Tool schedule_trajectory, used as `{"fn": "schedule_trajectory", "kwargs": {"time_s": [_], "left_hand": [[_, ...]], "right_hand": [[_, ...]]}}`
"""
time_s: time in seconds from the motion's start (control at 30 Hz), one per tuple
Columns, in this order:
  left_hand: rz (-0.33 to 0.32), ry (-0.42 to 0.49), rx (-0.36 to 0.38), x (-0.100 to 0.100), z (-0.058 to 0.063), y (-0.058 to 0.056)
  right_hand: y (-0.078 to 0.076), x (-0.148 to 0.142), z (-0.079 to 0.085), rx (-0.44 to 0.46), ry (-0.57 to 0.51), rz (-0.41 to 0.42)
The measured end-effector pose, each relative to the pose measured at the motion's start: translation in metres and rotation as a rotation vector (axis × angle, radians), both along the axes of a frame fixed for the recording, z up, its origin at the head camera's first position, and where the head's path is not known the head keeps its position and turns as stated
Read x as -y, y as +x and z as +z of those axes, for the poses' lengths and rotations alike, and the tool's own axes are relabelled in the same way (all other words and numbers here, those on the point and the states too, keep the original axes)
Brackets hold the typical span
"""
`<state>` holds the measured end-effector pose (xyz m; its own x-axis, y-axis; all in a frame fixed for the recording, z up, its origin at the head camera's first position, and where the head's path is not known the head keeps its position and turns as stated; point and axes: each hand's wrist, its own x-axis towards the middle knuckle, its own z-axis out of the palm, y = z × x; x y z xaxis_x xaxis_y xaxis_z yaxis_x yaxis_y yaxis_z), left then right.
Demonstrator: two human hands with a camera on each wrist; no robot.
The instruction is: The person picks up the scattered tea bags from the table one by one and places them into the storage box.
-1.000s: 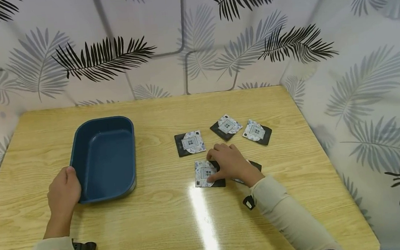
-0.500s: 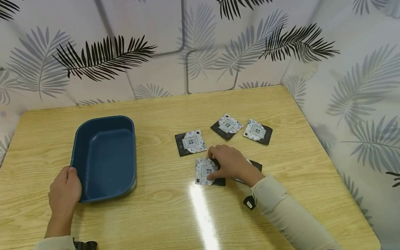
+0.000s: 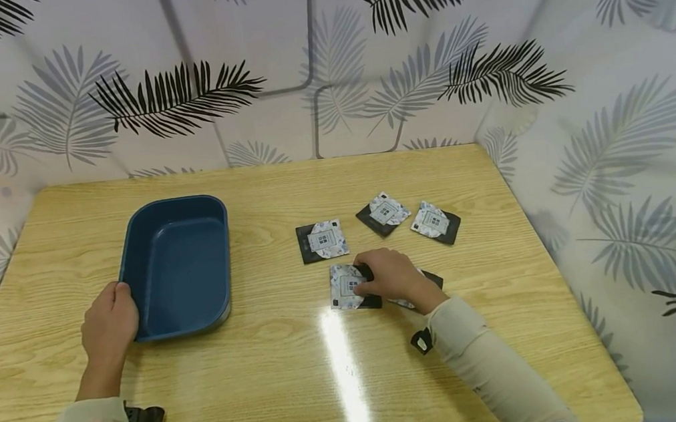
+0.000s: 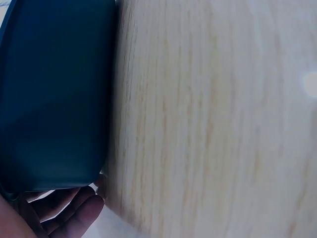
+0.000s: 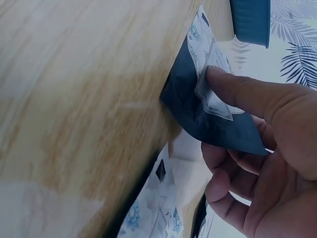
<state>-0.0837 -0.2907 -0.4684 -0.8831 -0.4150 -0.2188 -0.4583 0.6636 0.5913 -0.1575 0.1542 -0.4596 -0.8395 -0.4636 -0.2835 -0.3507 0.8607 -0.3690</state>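
A dark blue plastic basin (image 3: 189,277) stands on the left of the table. My left hand (image 3: 110,319) grips its left side wall, thumb at the rim and the other fingers outside it, as the left wrist view shows (image 4: 54,94) of the basin wall. Right of centre, my right hand (image 3: 390,275) pinches a flat black-and-white floral sachet (image 3: 344,287). In the right wrist view the thumb presses the printed face of this sachet (image 5: 210,116), with fingers behind it, and it is tilted up from the table. Another sachet (image 3: 433,278) lies partly hidden under the right wrist.
Three similar sachets lie beyond the right hand: one at the left (image 3: 322,240), a middle sachet (image 3: 383,214) and a right sachet (image 3: 435,222). The wood-grain table (image 3: 268,378) meets a leaf-patterned wall covering (image 3: 282,122) at the back and right.
The right fingers have drawn in closer on the sachet, which has shifted slightly away from me and lifted a little. The left hand and the basin have stayed in place.
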Motion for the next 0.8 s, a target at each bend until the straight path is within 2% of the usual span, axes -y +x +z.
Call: {"fn": "schedule_trajectory", "kwargs": {"time_s": [0.1,0.33,0.53,0.8], "left_hand": [[-0.006,0.004,-0.006,0.001,0.0,-0.001],[-0.053,0.093,0.011,0.003,0.002,-0.004],[-0.062,0.092,0.01,0.004,0.003,-0.005],[-0.072,0.132,0.036,0.009,0.005,-0.008]], "right_hand": [[-0.001,0.0,0.002,-0.008,-0.012,-0.004],[-0.003,0.001,0.006,-0.078,-0.038,-0.03],[-0.008,0.006,0.01,-0.12,-0.071,-0.039],[-0.015,0.014,0.024,-0.151,-0.22,0.004]]}}
